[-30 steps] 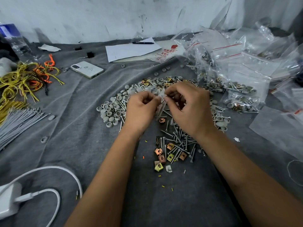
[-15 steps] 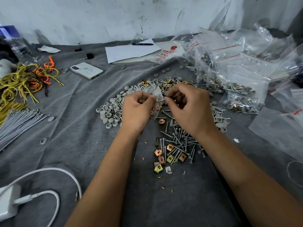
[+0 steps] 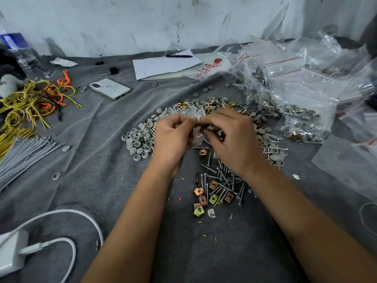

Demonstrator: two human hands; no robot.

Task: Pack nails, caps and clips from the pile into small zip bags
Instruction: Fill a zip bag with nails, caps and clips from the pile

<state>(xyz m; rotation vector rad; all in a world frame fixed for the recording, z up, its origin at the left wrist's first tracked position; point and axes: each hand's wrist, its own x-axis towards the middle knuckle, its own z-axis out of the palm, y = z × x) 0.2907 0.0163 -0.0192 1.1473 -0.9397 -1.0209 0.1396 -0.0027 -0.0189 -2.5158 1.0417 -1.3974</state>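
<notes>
Closest in, a scatter of silver nails [image 3: 221, 180] and square brass-coloured metal clips [image 3: 213, 184] sits on the grey cloth [image 3: 102, 201]. Above that, left hand [image 3: 173, 137] and right hand [image 3: 230, 139] both have curled fingers pinching a small clear zip bag [image 3: 197, 127]. Round grey plastic caps [image 3: 140, 139] lie left, filled clear bags [image 3: 302, 123] far right.

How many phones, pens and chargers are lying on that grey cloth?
Phone: 1
Pen: 1
Charger: 1
Total: 3
</notes>
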